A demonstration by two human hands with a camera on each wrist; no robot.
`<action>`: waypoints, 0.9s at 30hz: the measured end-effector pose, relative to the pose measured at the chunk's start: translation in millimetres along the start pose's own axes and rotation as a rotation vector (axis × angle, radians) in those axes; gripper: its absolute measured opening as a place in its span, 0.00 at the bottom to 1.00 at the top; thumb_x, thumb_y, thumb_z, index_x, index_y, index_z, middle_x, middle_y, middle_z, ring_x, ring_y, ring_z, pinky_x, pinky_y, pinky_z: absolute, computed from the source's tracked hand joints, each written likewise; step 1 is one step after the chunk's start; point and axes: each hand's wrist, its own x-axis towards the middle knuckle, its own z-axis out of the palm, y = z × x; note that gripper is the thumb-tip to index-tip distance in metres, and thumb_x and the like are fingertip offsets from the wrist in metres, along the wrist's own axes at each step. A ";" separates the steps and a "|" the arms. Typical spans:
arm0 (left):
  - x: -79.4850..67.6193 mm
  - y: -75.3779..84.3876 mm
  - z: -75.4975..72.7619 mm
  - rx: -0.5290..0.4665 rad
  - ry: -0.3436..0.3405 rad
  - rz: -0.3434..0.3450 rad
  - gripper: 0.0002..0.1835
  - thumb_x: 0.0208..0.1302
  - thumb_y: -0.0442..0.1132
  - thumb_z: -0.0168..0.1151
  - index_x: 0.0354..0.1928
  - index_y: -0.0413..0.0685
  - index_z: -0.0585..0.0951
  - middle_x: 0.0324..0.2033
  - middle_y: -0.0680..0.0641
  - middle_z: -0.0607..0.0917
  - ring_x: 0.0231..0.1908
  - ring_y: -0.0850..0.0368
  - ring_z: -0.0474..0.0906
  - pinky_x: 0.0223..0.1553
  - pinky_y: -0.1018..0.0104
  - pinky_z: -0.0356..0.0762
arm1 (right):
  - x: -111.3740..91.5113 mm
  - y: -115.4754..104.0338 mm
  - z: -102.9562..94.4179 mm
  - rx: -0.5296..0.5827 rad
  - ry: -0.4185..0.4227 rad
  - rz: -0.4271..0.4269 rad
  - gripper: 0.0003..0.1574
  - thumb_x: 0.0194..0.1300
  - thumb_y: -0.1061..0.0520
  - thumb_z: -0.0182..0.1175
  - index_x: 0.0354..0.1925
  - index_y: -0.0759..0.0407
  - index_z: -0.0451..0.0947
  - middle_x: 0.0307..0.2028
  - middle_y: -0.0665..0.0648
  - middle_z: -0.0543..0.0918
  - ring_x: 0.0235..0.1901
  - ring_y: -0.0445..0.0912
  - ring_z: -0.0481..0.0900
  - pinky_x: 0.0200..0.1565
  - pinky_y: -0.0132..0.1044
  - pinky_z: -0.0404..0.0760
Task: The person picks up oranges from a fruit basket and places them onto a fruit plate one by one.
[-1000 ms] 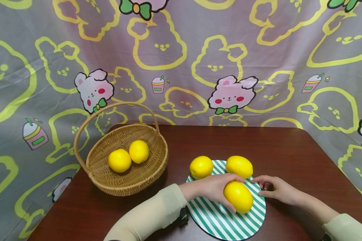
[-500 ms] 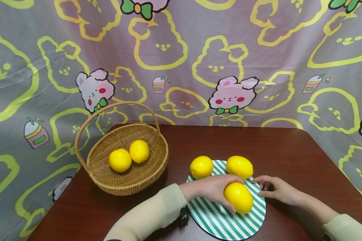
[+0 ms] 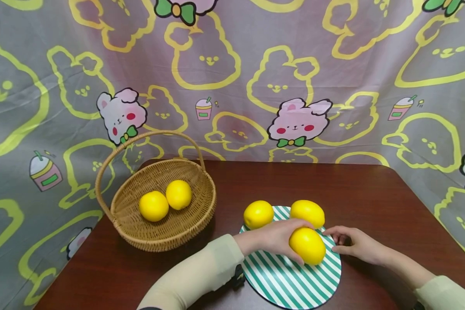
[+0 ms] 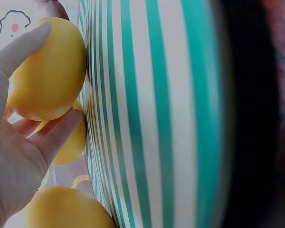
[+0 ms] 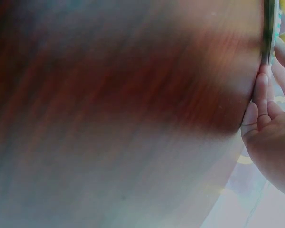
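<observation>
My left hand (image 3: 280, 238) holds a large yellow lemon (image 3: 308, 246) over the right part of a round green-and-white striped board (image 3: 284, 282). In the left wrist view the thumb lies on one side of this lemon (image 4: 52, 71) and the fingers on the other. Two more lemons sit at the board's far side, one at left (image 3: 258, 214) and one at right (image 3: 308, 213). My right hand (image 3: 358, 245) is at the board's right rim, thumb and fingertips on the edge. In the right wrist view its lower fingers (image 5: 260, 92) are curled under near the rim.
A wicker basket (image 3: 166, 242) with a tall handle stands left on the dark wooden table (image 3: 356, 189), holding two yellow fruits (image 3: 153, 206). A patterned cloth (image 3: 232, 99) hangs behind the table.
My left hand and the lemon in it have moved slightly away from me, toward the far right lemon. The right hand stays at the rim.
</observation>
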 end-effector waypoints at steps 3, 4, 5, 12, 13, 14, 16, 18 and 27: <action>0.1 0.3 0.1 0.011 0.003 -0.006 0.43 0.49 0.56 0.75 0.67 0.66 0.64 0.60 0.65 0.71 0.51 0.68 0.68 0.53 0.71 0.66 | 0.1 -0.1 -0.1 -0.003 0.001 0.006 0.25 0.64 0.56 0.65 0.56 0.64 0.74 0.34 0.49 0.74 0.32 0.41 0.72 0.33 0.31 0.74; -0.1 0.4 0.0 0.015 0.003 -0.007 0.43 0.49 0.56 0.75 0.67 0.67 0.64 0.60 0.65 0.71 0.52 0.68 0.68 0.54 0.70 0.66 | 0.1 0.0 -0.1 -0.004 0.001 0.006 0.25 0.64 0.56 0.65 0.56 0.64 0.74 0.34 0.49 0.74 0.32 0.40 0.72 0.33 0.31 0.74; -0.4 0.3 -0.1 0.019 0.004 -0.009 0.43 0.49 0.56 0.75 0.67 0.67 0.64 0.60 0.65 0.71 0.52 0.68 0.68 0.54 0.70 0.67 | 0.3 0.2 0.1 -0.005 0.001 0.002 0.25 0.64 0.57 0.65 0.56 0.64 0.74 0.34 0.49 0.74 0.31 0.40 0.72 0.33 0.31 0.74; -7.0 1.6 -5.9 0.084 0.026 0.006 0.44 0.49 0.60 0.74 0.67 0.68 0.64 0.62 0.65 0.70 0.55 0.68 0.67 0.55 0.70 0.66 | 0.7 0.1 0.4 -0.010 0.000 -0.023 0.24 0.64 0.60 0.64 0.56 0.66 0.74 0.35 0.49 0.74 0.31 0.40 0.72 0.32 0.31 0.73; -8.7 2.1 -7.6 0.095 0.030 0.008 0.44 0.48 0.60 0.74 0.68 0.67 0.64 0.62 0.65 0.69 0.55 0.68 0.67 0.55 0.71 0.65 | 0.7 -0.1 0.1 -0.011 0.000 -0.018 0.24 0.64 0.59 0.64 0.56 0.66 0.74 0.35 0.49 0.74 0.31 0.40 0.72 0.32 0.31 0.73; -10.4 2.7 -9.2 0.102 0.035 0.010 0.44 0.48 0.61 0.74 0.68 0.66 0.64 0.62 0.65 0.69 0.55 0.68 0.67 0.55 0.71 0.65 | 0.6 -0.5 -0.1 -0.010 0.003 -0.009 0.24 0.64 0.59 0.65 0.56 0.66 0.74 0.35 0.49 0.74 0.31 0.40 0.72 0.33 0.31 0.73; -13.5 3.5 -12.2 0.109 0.040 0.011 0.45 0.48 0.61 0.74 0.68 0.65 0.65 0.62 0.65 0.70 0.56 0.69 0.67 0.55 0.72 0.66 | 0.6 -1.1 -0.5 -0.011 0.002 0.000 0.24 0.64 0.59 0.65 0.56 0.66 0.74 0.35 0.49 0.74 0.32 0.40 0.72 0.33 0.31 0.73; -16.8 4.0 -14.4 0.113 0.040 0.007 0.45 0.47 0.61 0.74 0.68 0.65 0.65 0.62 0.65 0.70 0.56 0.70 0.67 0.55 0.72 0.66 | 0.8 -1.2 -0.7 -0.007 0.000 0.005 0.24 0.64 0.59 0.65 0.56 0.66 0.74 0.35 0.50 0.74 0.32 0.40 0.72 0.33 0.31 0.73; -33.1 6.4 -24.6 0.115 0.039 0.009 0.44 0.47 0.61 0.74 0.67 0.66 0.66 0.62 0.66 0.70 0.59 0.71 0.66 0.56 0.70 0.67 | 0.6 0.3 0.7 -0.009 0.001 -0.016 0.23 0.64 0.60 0.64 0.56 0.66 0.74 0.35 0.50 0.74 0.31 0.40 0.72 0.33 0.31 0.73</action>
